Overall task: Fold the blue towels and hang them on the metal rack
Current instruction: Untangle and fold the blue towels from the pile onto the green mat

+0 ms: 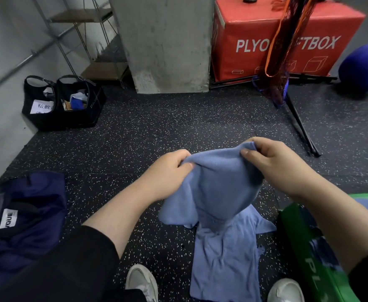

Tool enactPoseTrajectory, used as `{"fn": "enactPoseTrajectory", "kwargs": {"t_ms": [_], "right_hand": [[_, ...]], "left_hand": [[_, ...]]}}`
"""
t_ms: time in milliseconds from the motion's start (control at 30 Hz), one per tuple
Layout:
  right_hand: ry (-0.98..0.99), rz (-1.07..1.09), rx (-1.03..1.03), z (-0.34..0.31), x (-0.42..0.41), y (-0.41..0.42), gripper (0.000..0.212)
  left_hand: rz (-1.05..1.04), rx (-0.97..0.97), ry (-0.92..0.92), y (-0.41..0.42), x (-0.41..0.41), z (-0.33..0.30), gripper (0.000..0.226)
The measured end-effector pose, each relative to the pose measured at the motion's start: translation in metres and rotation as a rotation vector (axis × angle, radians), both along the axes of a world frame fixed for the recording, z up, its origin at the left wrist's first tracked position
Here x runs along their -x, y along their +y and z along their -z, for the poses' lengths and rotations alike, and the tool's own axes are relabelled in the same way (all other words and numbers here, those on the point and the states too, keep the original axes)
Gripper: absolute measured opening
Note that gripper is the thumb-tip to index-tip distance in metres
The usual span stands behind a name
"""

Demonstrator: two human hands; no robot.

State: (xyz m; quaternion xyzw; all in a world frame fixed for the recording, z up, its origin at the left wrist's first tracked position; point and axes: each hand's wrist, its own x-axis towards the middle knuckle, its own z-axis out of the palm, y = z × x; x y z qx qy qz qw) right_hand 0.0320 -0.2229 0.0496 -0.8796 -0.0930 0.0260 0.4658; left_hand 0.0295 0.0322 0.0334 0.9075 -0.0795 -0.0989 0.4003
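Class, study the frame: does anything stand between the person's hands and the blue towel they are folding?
Nothing does. The left hand and the right hand both already pinch the upper edge of the blue towel, holding it up above the speckled floor, its lower part trailing between the white shoes.

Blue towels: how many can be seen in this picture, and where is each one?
2 for certain. One blue towel is held up by the left hand and right hand. Another towel lies on the floor underneath. More blue cloth at the right edge may be a third.
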Motion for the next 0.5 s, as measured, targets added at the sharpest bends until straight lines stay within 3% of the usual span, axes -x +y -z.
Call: {"fn": "enactPoseTrajectory", "kwargs": {"t_ms": [100, 233, 333, 500], "right_hand": [[0.013, 0.132, -0.052, 0.003, 0.000, -0.006, 0.020], [0.036, 0.239, -0.012, 0.006, 0.000, -0.006, 0.020], [0.009, 0.355, 0.017, 0.005, 0.000, -0.010, 0.021], [0.012, 0.466, -0.012, 0.005, -0.001, -0.016, 0.019]], "left_hand": [[-0.007, -0.077, -0.052, 0.003, 0.003, 0.000, 0.024], [0.085, -0.277, 0.027, 0.002, 0.009, 0.001, 0.035], [-0.023, -0.450, -0.006, 0.009, 0.004, 0.001, 0.018], [-0.244, -0.349, -0.108, 0.031, -0.003, 0.000, 0.034]]}}
